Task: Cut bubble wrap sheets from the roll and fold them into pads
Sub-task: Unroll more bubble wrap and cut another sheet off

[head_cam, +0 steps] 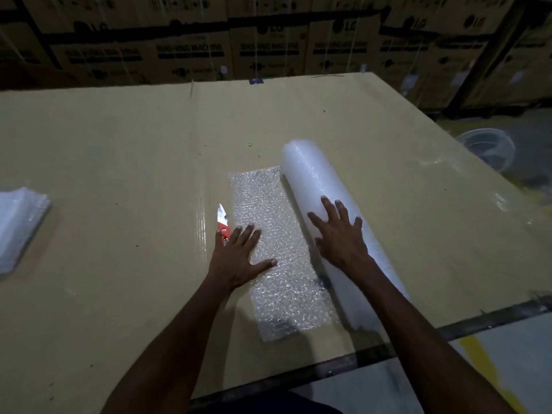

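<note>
Left hand: the left hand [239,258] lies flat with fingers spread, pressing on the near left part of the unrolled sheet [277,249]; its little-finger side is over the handle of the scissors [224,227].
Right hand: the right hand [340,234] rests palm down, fingers spread, on top of the roll [316,189].
Roll: a thick white bubble wrap roll lying on its side, running from far left to near right across the table [119,162].
Sheet: a flat strip of bubble wrap spread to the left of the roll (joined to it along the roll's left side, as far as shows).
Scissors: orange handle, blades pointing away, just beside the sheet's left edge.
Pile: folded pads [18,228] at the table's left edge, well apart from the sheet.
Background: stacked cartons [191,55] behind the table.
</note>
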